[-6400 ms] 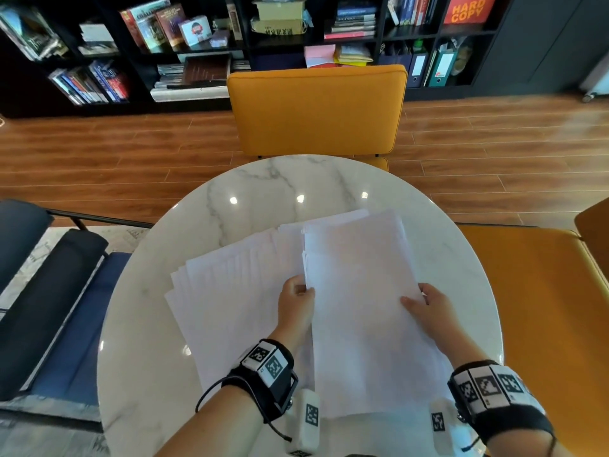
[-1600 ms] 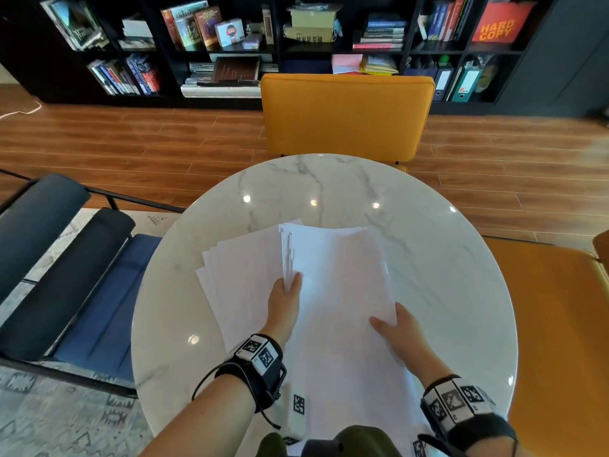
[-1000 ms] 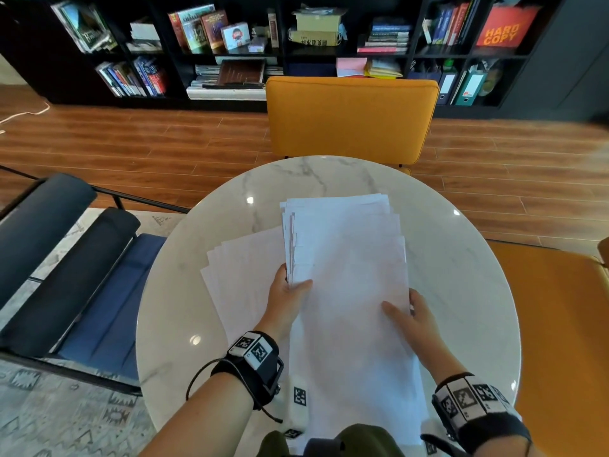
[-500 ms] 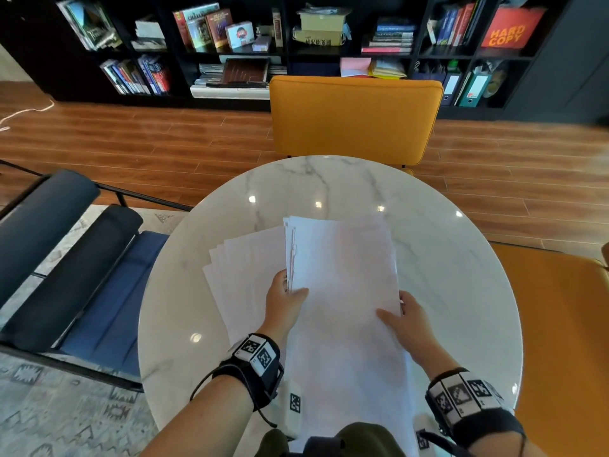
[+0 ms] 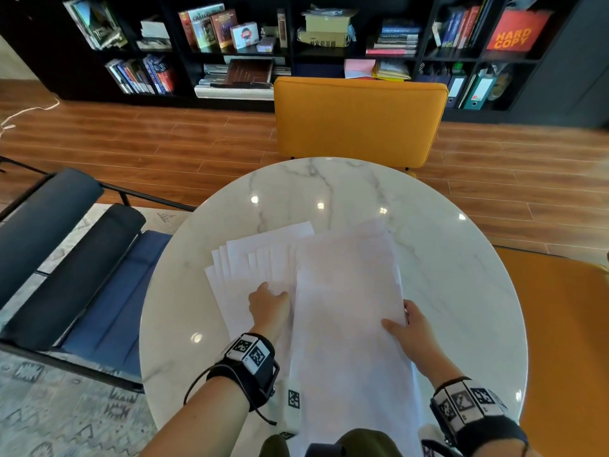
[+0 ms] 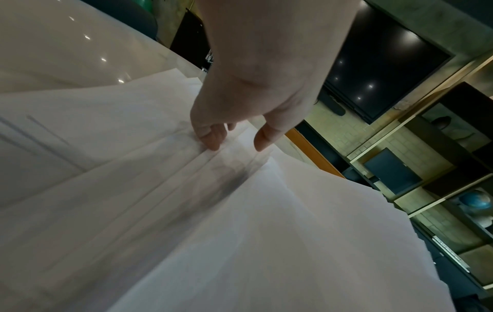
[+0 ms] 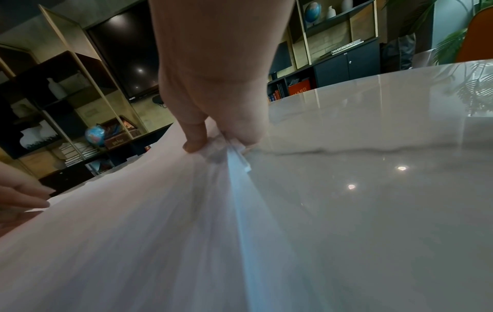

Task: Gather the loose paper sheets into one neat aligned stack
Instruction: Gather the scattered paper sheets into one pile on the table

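Note:
On the round marble table [image 5: 445, 258], white sheets lie in two groups. Several fanned loose sheets [image 5: 257, 258] spread out at the left, their stepped edges showing. A gathered paper stack [image 5: 346, 308] lies to the right and overlaps them. My left hand [image 5: 270, 293] rests on the fanned sheets, fingertips [image 6: 210, 137] pressing their edges, thumb apart and holding nothing. My right hand [image 5: 400, 316] pinches the stack's right edge [image 7: 237, 160], thumb on top and fingers beneath, lifting that edge slightly off the table.
An orange chair [image 5: 359, 120] stands at the table's far side and another orange seat [image 5: 560, 341] at the right. A dark blue lounge chair [image 5: 66, 258] sits to the left. A black bookshelf [image 5: 296, 44] lines the back wall.
My left hand has let go of the stack's left edge and moved left onto the fanned sheets. More of the fanned sheets now show. My right hand still holds the stack's right edge.

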Tool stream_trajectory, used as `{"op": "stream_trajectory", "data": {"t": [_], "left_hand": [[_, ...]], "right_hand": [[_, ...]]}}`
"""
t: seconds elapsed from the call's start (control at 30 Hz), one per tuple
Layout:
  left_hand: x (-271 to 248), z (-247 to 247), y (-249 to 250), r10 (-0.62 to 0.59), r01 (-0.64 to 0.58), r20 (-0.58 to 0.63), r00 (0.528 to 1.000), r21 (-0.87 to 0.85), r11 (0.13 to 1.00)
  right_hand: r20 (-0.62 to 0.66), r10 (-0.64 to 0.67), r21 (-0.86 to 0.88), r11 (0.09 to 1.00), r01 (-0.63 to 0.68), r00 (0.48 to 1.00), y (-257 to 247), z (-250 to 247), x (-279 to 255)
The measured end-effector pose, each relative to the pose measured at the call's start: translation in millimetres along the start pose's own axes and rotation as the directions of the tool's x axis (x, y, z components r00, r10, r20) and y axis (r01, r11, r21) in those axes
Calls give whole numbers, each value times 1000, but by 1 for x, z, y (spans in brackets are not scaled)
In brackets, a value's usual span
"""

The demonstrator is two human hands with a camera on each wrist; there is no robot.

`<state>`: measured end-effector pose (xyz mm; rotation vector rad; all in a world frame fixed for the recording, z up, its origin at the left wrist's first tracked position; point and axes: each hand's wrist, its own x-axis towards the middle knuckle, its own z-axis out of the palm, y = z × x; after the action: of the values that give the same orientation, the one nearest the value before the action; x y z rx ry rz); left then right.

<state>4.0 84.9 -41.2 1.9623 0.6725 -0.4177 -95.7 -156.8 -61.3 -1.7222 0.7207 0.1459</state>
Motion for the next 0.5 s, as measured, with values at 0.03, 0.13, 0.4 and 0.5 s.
{"op": "stream_trajectory", "data": {"t": [0.03, 0.13, 0.4, 0.5], "left_hand": [[3, 0, 1, -7, 7, 12, 1000, 14, 1000], [12, -3, -1, -13, 10, 40, 999, 64, 998], [0, 5, -2, 104, -103, 30, 994, -59, 993], [-4, 7, 1, 91, -85, 36, 995, -137, 987]], "right_hand": [[4, 2, -1, 1000, -2, 1000, 0, -1, 0], [9, -5, -8, 1000, 5, 1000, 1, -2, 0], [31, -22, 65, 998, 20, 999, 6, -5, -2], [46, -28, 81, 996, 24, 999, 5, -5, -3]]}}
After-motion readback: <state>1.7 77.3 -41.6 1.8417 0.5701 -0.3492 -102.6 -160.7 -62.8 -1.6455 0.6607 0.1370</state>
